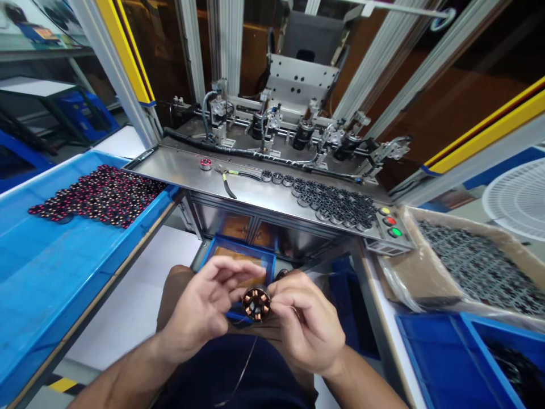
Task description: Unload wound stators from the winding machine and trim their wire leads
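Observation:
A small round motor stator [256, 304] with copper windings hangs over my lap, its open face toward me. My right hand [309, 321] pinches it by its right edge between thumb and fingers. My left hand [208, 298] is at its other side with the fingers stretched out and apart; a fingertip comes close to the stator's left edge, and I cannot tell whether it touches. A thin copper wire [247, 363] trails down below the stator across my dark shirt.
Ahead, a metal ledge [183, 170] carries one red-marked stator [205, 164], pliers [227, 184] and rows of dark cores [332, 201]. Behind stand machine stations [303, 135]. Left is a blue tray [51, 267] of wound stators; right are buttons [396, 232] and a lined box [419, 278] of cores.

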The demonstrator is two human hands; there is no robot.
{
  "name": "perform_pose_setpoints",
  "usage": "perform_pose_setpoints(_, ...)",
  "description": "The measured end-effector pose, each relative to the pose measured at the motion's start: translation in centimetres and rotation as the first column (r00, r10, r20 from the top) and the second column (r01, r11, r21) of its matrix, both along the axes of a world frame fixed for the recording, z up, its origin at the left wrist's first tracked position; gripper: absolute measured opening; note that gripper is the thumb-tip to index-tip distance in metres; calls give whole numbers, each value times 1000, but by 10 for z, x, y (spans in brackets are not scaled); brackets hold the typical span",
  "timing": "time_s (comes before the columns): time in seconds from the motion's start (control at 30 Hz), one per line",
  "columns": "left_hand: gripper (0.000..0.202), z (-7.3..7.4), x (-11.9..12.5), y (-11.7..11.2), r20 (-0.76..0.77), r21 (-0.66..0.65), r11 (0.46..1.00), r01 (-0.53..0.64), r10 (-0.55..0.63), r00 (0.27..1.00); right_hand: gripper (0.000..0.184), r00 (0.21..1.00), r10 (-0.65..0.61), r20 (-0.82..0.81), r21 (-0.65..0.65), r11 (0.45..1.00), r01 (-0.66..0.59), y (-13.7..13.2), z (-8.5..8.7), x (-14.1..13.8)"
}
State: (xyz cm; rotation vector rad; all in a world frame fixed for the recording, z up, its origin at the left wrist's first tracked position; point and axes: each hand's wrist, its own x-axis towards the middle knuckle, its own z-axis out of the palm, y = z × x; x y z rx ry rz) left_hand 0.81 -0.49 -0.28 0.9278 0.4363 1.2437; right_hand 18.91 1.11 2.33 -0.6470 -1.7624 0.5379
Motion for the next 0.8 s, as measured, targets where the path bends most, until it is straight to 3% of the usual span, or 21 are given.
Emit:
perform_pose_setpoints(0.13,36,-2,1,2,-130,-113,960,256,-269,954,10,997,-34,71,77,997,28,1,1,5)
perform_pose_setpoints(0.2,27,-2,3,1,-109,-102,963,250,-261,959,11,995,-41,87,74,997,34,0,1,6)
perform_pose_setpoints(0.33,27,-3,5,-4,-113,-20,992,122,-123,986,15,998,-52,42,-37,998,54,-6,-3,3)
perform_pose_setpoints(0.43,33,-5,2,-5,-238,174,985,11,31,971,15,996,-60,-66,-243,969,42,-9,-6,-2)
perform_pose_setpoints(0.5,39,-5,0,-3,-352,393,916,-76,226,908,19,988,-38,-149,-395,918,-25,-11,-10,-5)
perform_pose_setpoints(0.57,47,-4,-2,-1,-397,581,804,-127,416,818,24,973,-14,-230,-515,850,-109,-11,-13,-9)
perform_pose_setpoints(0.63,56,-3,-3,2,-381,678,720,-150,519,765,26,953,-4,-304,-601,777,-189,-11,-18,-11)
perform_pose_setpoints(0.7,60,-1,-3,3,-357,710,682,-173,562,746,28,932,2,-362,-665,700,-260,-10,-22,-13)
perform_pose_setpoints(0.8,58,2,-2,3,-366,704,687,-177,566,739,31,909,2,-416,-713,620,-328,-10,-27,-15)
